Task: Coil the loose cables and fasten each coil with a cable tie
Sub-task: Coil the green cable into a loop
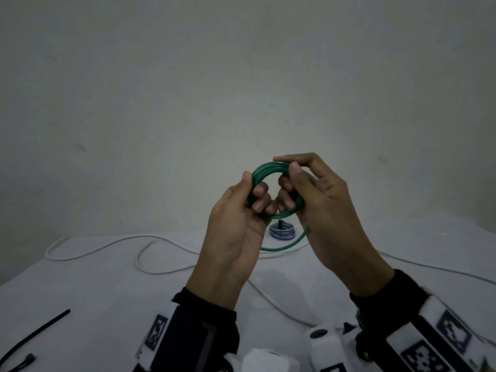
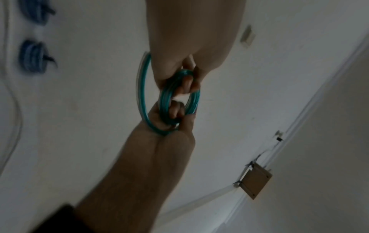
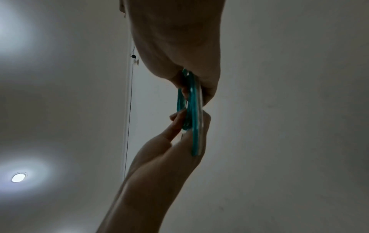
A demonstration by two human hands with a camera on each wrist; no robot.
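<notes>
Desk [image 1: 80,285] w/ white cover, lower half of head view. White cable [image 1: 150,245] sprawls loose across it, 9 to 3 o'clock. L hand [image 1: 236,226] & R hand [image 1: 319,210] hold green cable coil [image 1: 271,167] up off desk, centre frame; fingers of both curled thru coil, clamped on it at 9 and 3 o'clock. Loose green tail hangs at 5 o'clock. Blue coil [image 1: 281,230], tied, lies on desk behind. Black cable tie [image 1: 40,331] at 7 o'clock.

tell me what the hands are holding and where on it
Both hold the green cable coil up off the table: left hand grips its left side, right hand its right side and top. The coil's tail hangs loose.
</notes>
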